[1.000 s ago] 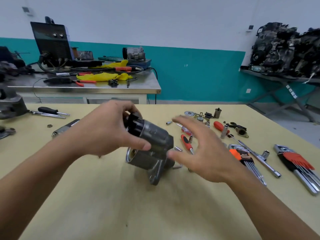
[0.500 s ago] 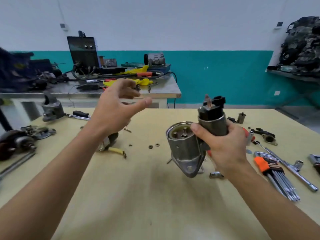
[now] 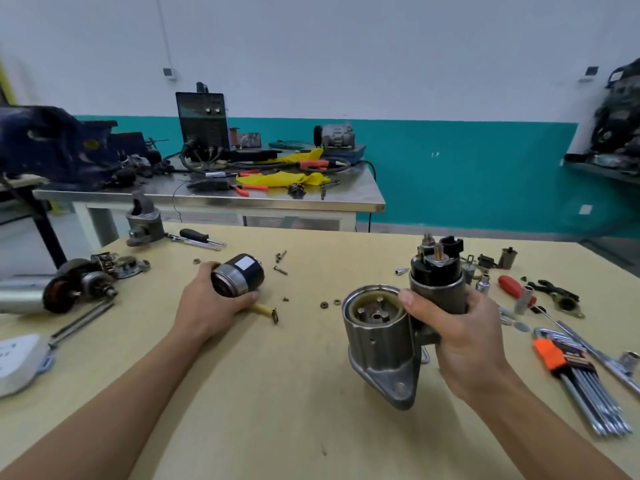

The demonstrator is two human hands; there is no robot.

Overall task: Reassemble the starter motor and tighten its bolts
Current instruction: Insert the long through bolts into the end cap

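Half a second before, the left hand [image 3: 207, 310] was in the air with its fingers spread. It had now come down to the table [image 3: 277, 410] and closed round the cylinder [image 3: 242, 271]. The right hand [image 3: 460, 334] kept the same grip as before.

The cylinder was black and smooth, with a white label and a bright metal ring at the open end. It lay on its side, left of centre. The left fingers curled over its far side and the thumb pressed under the near side. A yellow lead [image 3: 263, 309] with a dark end came out from beside the thumb.

The housing [image 3: 377, 337] was of dull grey cast metal. It was a round cup open to the top, with a pale toothed ring and short pins inside, and a three-cornered flange with one hole at the bottom. Beside it stood the solenoid [image 3: 436, 278], which had a grey body and a black cap with copper-coloured studs. The right hand held both as one piece, upright, right of centre. Its fingers were wrapped round the solenoid and the thumb lay against the rim of the cup.

Two small washers [image 3: 330, 303] lay between the hands and some screws [image 3: 280, 261] lay farther back. The hex keys [image 3: 585, 382] in an orange holder lay at the right, and the armature [image 3: 79, 285] at the left edge.
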